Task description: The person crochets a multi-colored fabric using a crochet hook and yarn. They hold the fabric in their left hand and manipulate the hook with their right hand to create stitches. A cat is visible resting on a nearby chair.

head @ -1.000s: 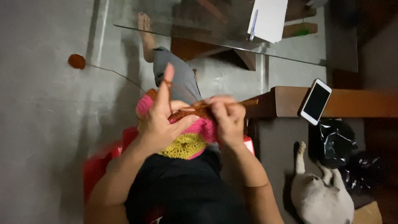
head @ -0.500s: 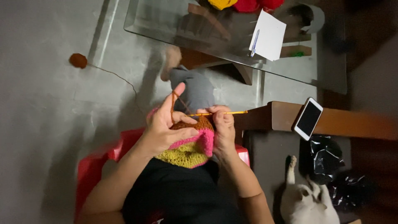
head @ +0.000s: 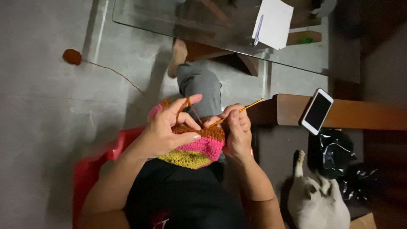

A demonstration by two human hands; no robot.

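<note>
**Mid-stitch on the brown row, hook in the work**

Right hand (head: 238, 129): grip pressed together, pinching the crochet hook (head: 237, 112) near its middle. The yellow shaft angles up and right past the knuckles; the tip points left into the top edge of the piece. The tip itself is hidden behind fingers, so I can't tell whether a loop sits on it.

Left hand (head: 167, 129): thumb and lower fingers pinch the crocheted piece (head: 197, 148). Index finger is raised with the brown yarn (head: 186, 104) running over it under tension.

The piece sits on the lap between both hands, banded brown on top, pink, then yellow-green. The strand trails left across the floor to a small yarn ball (head: 72, 56), well apart.

My read: one stitch in progress on the brown band. Next move calls for steady tension off that raised finger, and the hook catching the strand cleanly without splitting it.

Around: glass desk (head: 140, 19) ahead with a paper sheet (head: 275, 21) and a pen (head: 257, 29), a phone (head: 317, 111) on the wooden bench (head: 360, 114) to the right, and a cat (head: 318, 199) on the floor lower right.
</note>
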